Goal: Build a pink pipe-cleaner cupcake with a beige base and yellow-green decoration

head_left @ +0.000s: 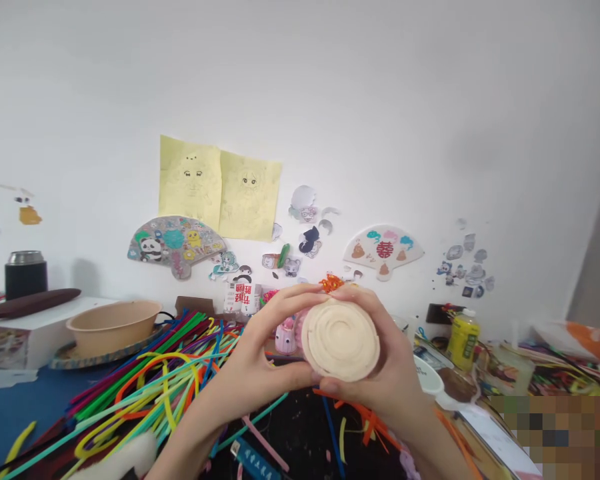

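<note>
Between both hands is a round cream-coloured piece, raised off the table, its flat face with concentric rings turned toward me. A pink edge shows at its left side; the rest of its body is hidden behind that face. My left hand grips it from the left, thumb low and fingers over the top. From the right, my right hand wraps round it, with the thumb under the lower rim. Just left of the piece, farther back, stands a small pink figure with a googly eye.
Loose pipe cleaners in many colours cover the table's left side. Behind them sits a tan bowl, near a black flask. A yellow bottle and a phone are on the right. Paper fans hang on the wall.
</note>
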The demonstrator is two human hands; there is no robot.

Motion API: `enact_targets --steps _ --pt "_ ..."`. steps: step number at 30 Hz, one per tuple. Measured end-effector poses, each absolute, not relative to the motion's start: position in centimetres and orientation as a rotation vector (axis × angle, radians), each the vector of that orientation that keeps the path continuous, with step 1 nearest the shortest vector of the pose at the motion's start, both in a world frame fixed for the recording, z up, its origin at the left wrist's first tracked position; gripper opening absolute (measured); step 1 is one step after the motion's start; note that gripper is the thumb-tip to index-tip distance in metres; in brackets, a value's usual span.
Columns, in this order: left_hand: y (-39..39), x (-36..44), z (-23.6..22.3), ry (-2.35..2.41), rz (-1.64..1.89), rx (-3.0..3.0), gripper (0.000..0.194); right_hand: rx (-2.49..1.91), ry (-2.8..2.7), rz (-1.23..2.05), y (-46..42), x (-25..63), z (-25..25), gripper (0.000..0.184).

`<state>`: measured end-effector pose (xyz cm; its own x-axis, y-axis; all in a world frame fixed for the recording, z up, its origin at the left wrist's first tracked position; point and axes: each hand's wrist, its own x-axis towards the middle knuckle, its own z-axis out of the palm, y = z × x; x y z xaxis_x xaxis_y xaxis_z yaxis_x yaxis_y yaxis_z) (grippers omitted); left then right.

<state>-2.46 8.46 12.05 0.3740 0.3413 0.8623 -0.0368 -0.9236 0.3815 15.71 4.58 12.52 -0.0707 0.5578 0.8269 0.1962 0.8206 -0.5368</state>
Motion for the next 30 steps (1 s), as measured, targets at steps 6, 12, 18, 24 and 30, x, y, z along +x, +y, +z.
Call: enact_targets --steps 6,12,18,24,30 --pt "7.8 -3.5 13.5 0.381 1.529 2.546 0.054 -0.635 -1.652 0.22 4.3 15.8 12.8 0.055" --pt "5.0 -2.2 13.9 0.798 1.6 2.406 0.046 -0.663 -1.469 -0.16 5.6 15.3 11.5 0.06" --pt "3.7 2.1 11.8 0.945 1.875 2.383 0.076 -0.643 -1.359 -0.43 6.3 14.7 10.5 0.052" --pt "3.3 2.5 11.4 0.998 2.007 2.346 0.066 -0.593 -1.295 -0.532 6.6 13.9 10.2 0.036" --pt "3.1 2.7 11.6 0.966 2.102 2.306 0.055 -0.622 -1.33 -0.571 5.8 13.4 10.7 0.036"
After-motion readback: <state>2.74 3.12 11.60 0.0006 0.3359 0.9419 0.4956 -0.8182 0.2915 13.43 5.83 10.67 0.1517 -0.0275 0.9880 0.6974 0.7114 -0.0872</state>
